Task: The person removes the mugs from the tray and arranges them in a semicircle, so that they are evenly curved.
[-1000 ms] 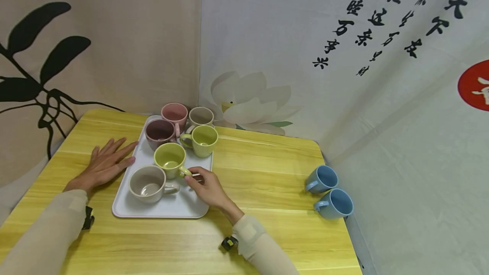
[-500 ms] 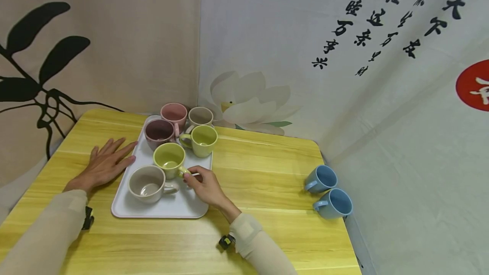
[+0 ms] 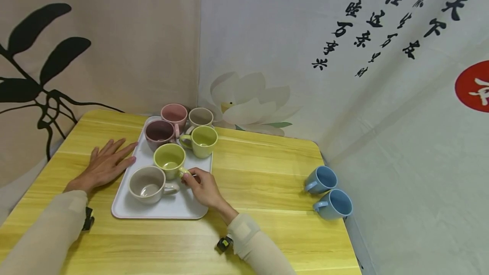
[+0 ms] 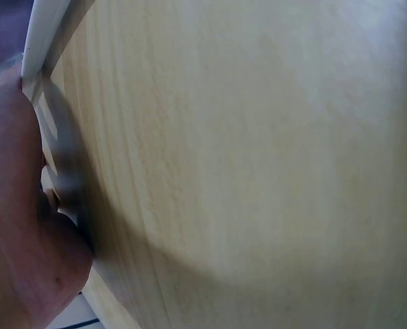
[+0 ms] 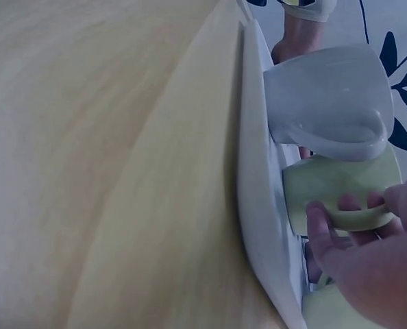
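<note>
My right hand [image 3: 204, 188] pinches the handle of a yellow-green mug [image 3: 165, 156], which stands upright on a white tray [image 3: 175, 212]. In the right wrist view, fingers and thumb close around that handle [image 5: 358, 219]. Nearer to me on the tray sits a wide cream mug [image 3: 145, 186], its handle pointing right. My left hand [image 3: 105, 164] lies with fingers spread on the table, fingertips right at the tray's left edge. Behind the gripped mug stand a second yellow-green mug [image 3: 204, 141], a dark purple mug [image 3: 159, 133], a pink mug [image 3: 173, 113] and a greyish mug [image 3: 201, 116].
Two blue mugs [image 3: 321, 178] stand close together at the right edge of the wooden table [image 3: 263, 173]. A printed cloth backdrop [image 3: 252, 33] hangs behind the table and along its right side.
The right forearm has shifted slightly to the left, while the right hand keeps its grip on the mug handle. The mugs, tray and left hand have not visibly moved.
</note>
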Available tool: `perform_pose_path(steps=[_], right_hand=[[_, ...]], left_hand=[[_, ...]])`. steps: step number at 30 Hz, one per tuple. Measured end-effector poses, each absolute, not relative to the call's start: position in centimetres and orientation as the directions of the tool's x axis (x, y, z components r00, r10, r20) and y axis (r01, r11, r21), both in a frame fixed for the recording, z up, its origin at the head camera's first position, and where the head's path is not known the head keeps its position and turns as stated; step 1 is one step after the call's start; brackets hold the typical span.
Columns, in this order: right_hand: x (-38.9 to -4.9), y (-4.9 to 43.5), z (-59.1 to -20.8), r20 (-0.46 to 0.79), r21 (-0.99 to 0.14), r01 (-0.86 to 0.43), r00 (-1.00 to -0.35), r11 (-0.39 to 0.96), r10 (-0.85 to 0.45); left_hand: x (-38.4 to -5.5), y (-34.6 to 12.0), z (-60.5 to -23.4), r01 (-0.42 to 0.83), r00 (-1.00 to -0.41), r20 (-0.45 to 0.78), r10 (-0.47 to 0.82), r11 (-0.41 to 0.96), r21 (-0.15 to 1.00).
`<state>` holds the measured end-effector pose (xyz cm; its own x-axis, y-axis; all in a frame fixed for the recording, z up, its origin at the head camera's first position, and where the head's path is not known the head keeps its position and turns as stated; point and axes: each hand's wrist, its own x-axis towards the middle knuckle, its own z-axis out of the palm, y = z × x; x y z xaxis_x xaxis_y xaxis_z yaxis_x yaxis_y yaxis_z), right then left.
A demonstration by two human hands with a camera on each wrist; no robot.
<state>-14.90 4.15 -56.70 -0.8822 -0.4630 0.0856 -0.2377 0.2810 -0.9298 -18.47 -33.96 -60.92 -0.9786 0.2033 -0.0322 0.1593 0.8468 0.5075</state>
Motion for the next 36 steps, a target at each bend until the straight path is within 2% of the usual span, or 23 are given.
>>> perform_pose_path(steps=[36], right_hand=[[-13.1, 8.0, -56.7, 0.058, -0.953, -0.162, -0.928, 0.257, -0.369]], left_hand=[[-18.3, -33.9, -60.9, 0.177, -0.977, -0.006, 0.211, 0.834, 0.522]])
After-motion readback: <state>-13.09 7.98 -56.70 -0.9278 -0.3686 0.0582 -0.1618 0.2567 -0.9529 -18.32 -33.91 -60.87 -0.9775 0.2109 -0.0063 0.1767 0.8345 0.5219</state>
